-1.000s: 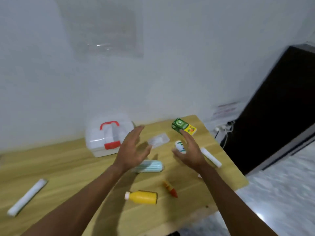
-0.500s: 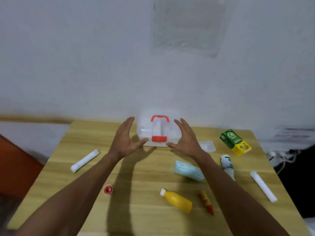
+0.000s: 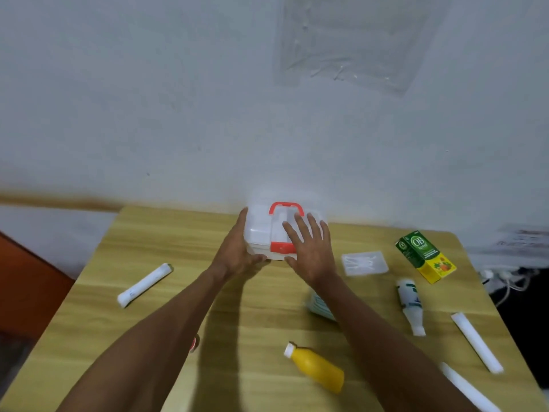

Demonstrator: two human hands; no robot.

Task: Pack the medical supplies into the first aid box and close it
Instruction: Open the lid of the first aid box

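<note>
Two hands on first aid box [image 3: 276, 233], at worktop [image 3: 166, 233] far edge, lid shut. Left hand [image 3: 234, 254] grips left side, bracing; right hand [image 3: 309, 248] fingers spread flat on lid beside red latch [image 3: 282, 247], likely to unlatch. Supplies lie unpacked around.

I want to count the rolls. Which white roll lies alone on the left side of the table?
The white roll left of the left hand; the other two lie at the right edge.
</note>
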